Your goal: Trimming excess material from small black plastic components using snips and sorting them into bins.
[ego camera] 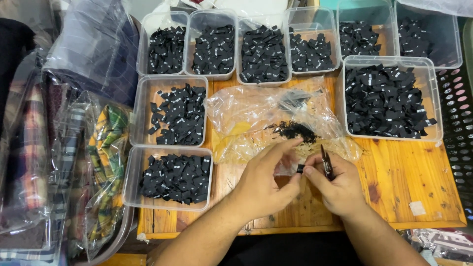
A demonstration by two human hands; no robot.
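A small black label (300, 169) is pinched between the fingers of the left hand (263, 184) and right hand (337, 189), low over the wooden tabletop (409, 172). The right hand also grips small snips (325, 161), blades pointing away. Clear tubs (175, 178) of black labels stand beyond and left, behind a crumpled plastic bag (256, 116).

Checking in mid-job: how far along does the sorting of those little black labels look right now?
Well along: nine clear tubs, such as the big one, already hold piles of black labels. In hand: the left hand and right hand pinch one small black label between them, and the right hand also holds small snips. Left: a small heap of black bits on the plastic bag.
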